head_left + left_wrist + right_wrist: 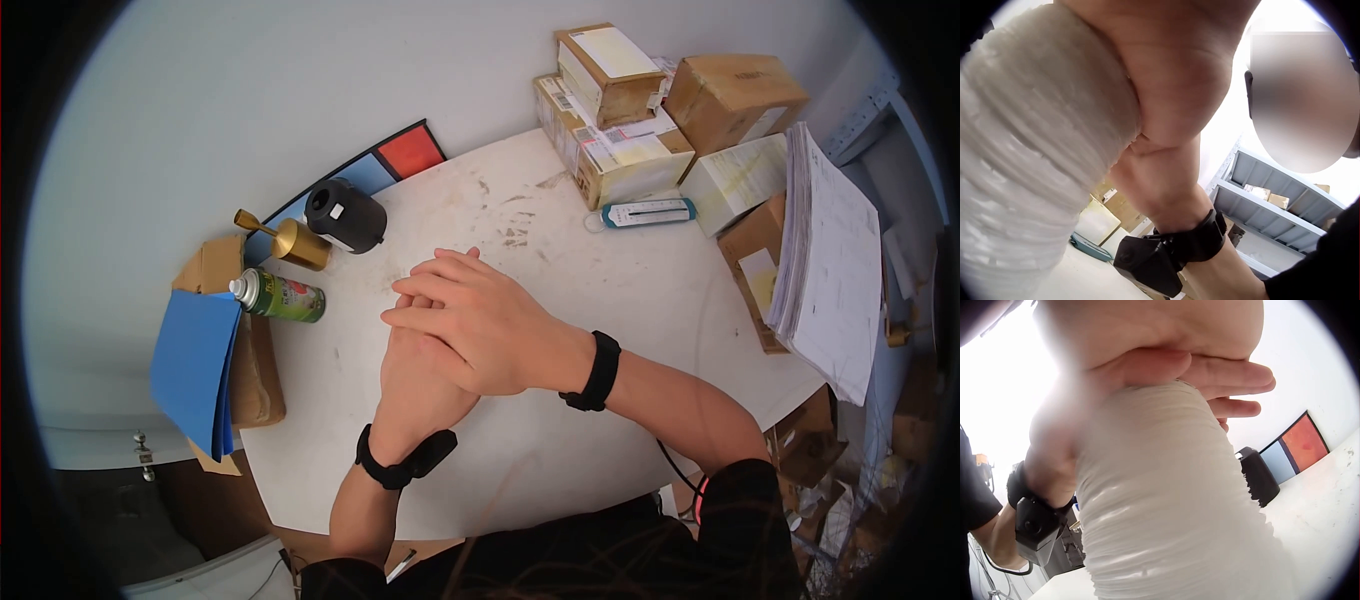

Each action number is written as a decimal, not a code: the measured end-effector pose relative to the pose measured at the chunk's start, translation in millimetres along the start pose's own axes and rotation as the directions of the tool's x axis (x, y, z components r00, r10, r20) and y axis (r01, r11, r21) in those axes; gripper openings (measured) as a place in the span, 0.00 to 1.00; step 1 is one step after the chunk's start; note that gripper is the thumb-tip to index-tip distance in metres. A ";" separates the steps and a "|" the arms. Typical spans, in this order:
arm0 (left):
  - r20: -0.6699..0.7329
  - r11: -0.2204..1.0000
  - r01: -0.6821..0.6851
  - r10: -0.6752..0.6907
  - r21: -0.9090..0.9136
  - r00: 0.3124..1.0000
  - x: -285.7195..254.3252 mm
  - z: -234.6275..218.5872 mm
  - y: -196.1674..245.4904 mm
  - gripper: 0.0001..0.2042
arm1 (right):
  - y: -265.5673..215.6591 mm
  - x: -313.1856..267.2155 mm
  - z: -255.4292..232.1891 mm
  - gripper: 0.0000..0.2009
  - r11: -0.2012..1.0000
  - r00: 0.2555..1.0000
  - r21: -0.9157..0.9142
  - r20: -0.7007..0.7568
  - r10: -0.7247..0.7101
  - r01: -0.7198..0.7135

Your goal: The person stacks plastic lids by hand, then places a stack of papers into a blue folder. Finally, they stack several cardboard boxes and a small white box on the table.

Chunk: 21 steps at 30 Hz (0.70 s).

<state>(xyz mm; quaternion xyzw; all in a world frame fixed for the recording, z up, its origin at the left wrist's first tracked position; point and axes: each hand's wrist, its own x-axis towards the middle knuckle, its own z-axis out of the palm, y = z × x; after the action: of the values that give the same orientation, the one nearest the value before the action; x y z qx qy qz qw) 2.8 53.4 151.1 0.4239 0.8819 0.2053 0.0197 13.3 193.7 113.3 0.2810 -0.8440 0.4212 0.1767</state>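
My right hand [490, 325] lies across the back of my left hand [422, 385], both with fingers extended, over the middle of the table [560, 460]. Under the palms stands a thick white column [1154, 506] with a wrinkled surface and many horizontal ridges; its kind is unclear. The left wrist view shows the same white column [1035, 137] close beside the left palm [1172, 75]. From above, the hands hide it. Straight fingers [1235, 372] reach past its top edge in the right wrist view. Black bands [596, 372] circle both wrists.
At left are a green spray can [288, 298], a brass-coloured pot [300, 245], a black cylinder [345, 215] and a blue folder [200, 365] against a carton. Several cardboard boxes [630, 160], a spring scale [650, 212] and a paper stack [835, 270] stand at right.
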 end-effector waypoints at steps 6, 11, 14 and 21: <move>-0.024 0.999 -0.028 0.028 0.020 0.999 2.4 11.2 -5.8 0.27 | 8.8 -6.8 -7.3 0.19 0.999 1.000 0.047 0.027 0.008 -0.009; -0.205 0.985 -0.171 0.169 0.011 0.964 -33.9 44.7 -6.3 0.38 | -17.8 -26.7 -7.2 0.18 0.994 0.992 -0.056 -0.083 -0.097 0.092; -0.090 0.976 -0.140 0.126 -0.170 0.988 -37.1 10.9 4.8 0.39 | -30.8 -31.3 -11.9 0.19 0.995 0.995 -0.067 -0.056 -0.080 0.077; 0.070 0.981 0.103 -0.116 0.163 0.991 -14.1 19.4 -4.5 0.35 | 5.9 -10.6 0.2 0.21 0.999 0.998 0.009 -0.037 -0.049 0.049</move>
<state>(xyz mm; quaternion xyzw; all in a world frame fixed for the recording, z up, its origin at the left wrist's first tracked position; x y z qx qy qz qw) 12.5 47.0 129.7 0.3828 0.9160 0.1159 0.0320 17.8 199.9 103.9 0.2945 -0.8315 0.4259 0.2011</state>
